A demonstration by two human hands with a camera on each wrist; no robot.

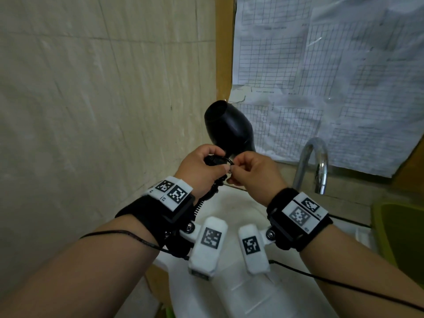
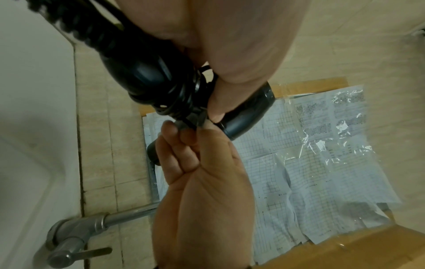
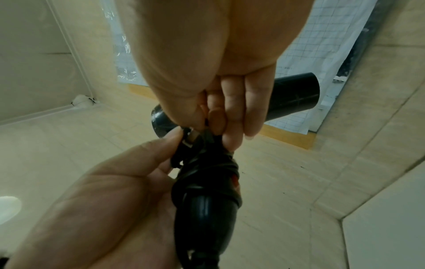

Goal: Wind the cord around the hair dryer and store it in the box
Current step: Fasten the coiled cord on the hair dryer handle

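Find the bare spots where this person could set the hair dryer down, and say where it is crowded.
The white basin below both hands shows bare surface between the tiled wall and the tap. It is crowded at the hair dryer handle, where the left hand grips the wound cord and the right hand pinches its end. The green bin closes the right side.

Beige tiled wall [image 1: 91,88], chrome faucet [image 1: 314,161]

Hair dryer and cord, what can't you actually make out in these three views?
- Hair dryer handle: head view, covered by the left hand.
- Cord end: left wrist view, pinched inside the right hand; blurred.
- Plug: right wrist view, mostly hidden between both hands' fingers.
- Box: in no view that I can identify.
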